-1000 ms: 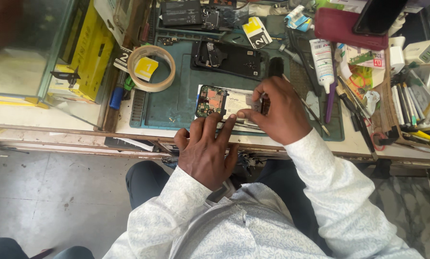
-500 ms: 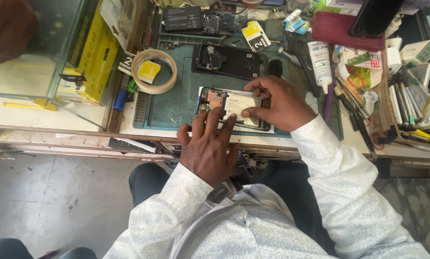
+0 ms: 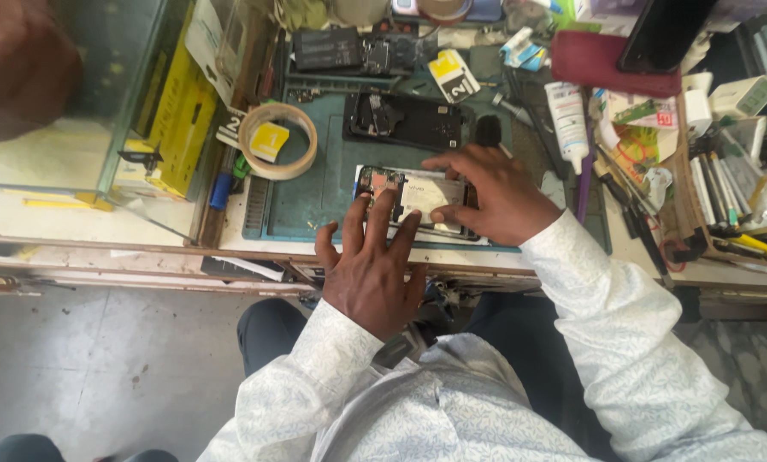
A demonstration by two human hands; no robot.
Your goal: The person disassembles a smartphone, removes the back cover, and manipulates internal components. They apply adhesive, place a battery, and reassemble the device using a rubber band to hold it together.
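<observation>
An opened phone (image 3: 413, 190) with its battery and circuit board exposed lies on a green work mat (image 3: 306, 192) at the bench's front edge. My left hand (image 3: 371, 265) rests flat with spread fingers on the phone's near edge. My right hand (image 3: 486, 195) covers the phone's right end, thumb and fingers pressing on the battery area. A second dark phone body (image 3: 405, 120) lies just beyond on the mat.
A roll of tape (image 3: 278, 141) with a yellow piece inside sits left of the mat. A white glue bottle (image 3: 566, 115), screwdrivers, a maroon pouch (image 3: 606, 64) and a tool tray (image 3: 734, 188) crowd the right. Yellow boxes (image 3: 174, 128) and a glass case stand at left.
My right hand has put down the thin tool it held and now spreads flat over the phone's right end. My left hand slid forward onto the phone.
</observation>
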